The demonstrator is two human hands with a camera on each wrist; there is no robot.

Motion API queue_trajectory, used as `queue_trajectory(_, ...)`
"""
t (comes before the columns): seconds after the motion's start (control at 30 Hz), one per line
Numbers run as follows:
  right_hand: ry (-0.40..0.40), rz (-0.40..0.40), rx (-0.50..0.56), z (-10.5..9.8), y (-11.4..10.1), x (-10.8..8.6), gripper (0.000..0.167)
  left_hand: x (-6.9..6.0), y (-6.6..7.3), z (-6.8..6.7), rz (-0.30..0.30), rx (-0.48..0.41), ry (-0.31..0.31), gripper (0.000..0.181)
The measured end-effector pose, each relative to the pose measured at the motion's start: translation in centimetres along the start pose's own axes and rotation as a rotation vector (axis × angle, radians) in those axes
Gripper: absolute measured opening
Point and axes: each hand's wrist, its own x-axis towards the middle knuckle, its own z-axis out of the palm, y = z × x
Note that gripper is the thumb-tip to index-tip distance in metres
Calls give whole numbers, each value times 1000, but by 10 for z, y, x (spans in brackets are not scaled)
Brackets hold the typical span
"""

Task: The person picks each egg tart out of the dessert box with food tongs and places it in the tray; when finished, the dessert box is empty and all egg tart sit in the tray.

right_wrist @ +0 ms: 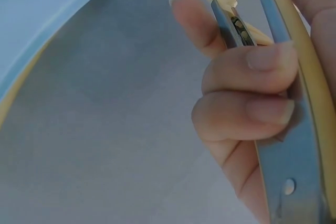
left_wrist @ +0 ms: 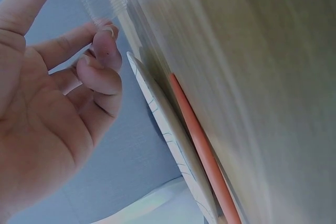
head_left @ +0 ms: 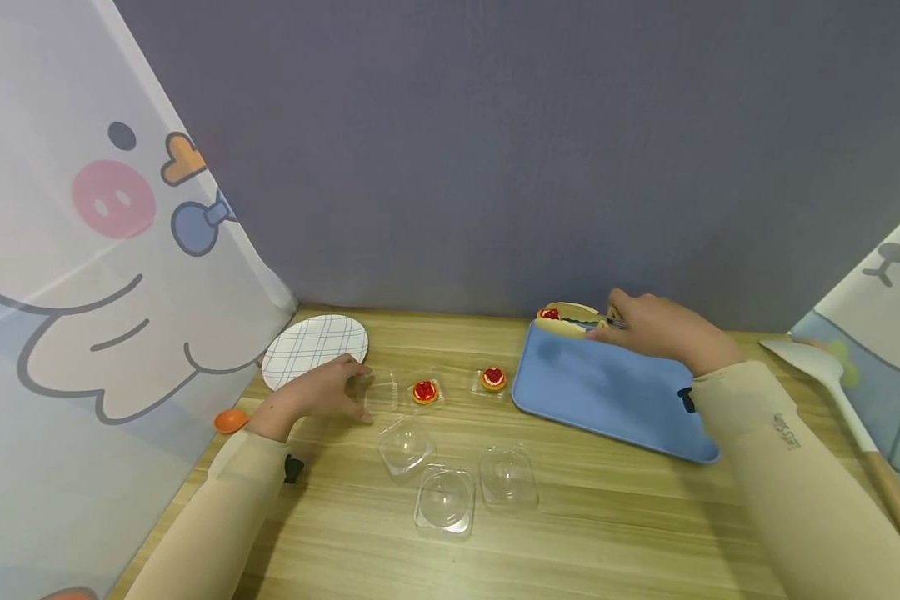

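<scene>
In the head view my right hand (head_left: 656, 329) grips a pair of tongs (head_left: 566, 327) with cream tips, above the far left corner of the blue tray (head_left: 615, 392). A small red-topped tart (head_left: 549, 313) shows between the tips. The right wrist view shows fingers curled round the metal handle (right_wrist: 294, 166). On the left, my left hand (head_left: 322, 387) holds the near side of a clear plastic box (head_left: 381, 392) between thumb and fingers. Two more clear boxes stand to its right, one with a tart (head_left: 424, 392), the other with another tart (head_left: 493, 379).
Three clear lids (head_left: 444, 498) lie on the wooden table (head_left: 360, 542) in front of the boxes. A checked plate (head_left: 315, 346) and an orange spoon (head_left: 230, 420) are at the left. A white spatula (head_left: 817, 360) with a wooden handle lies far right. A grey wall (head_left: 495, 167) stands behind.
</scene>
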Motion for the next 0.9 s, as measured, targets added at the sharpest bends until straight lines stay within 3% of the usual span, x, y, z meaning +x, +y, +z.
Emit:
queue_trajectory(0.2,-20,42,-38,9,16,1,82,-1,0,-1,11,16,10,94)
queue_trajectory(0.5,-73,54,-20,33,23,12,82,-1,0,-1,23,13,10,94)
queue_trajectory(0.9,-47,61,10,52,22,14,75,-1,-3,-1,22,-1,12,95)
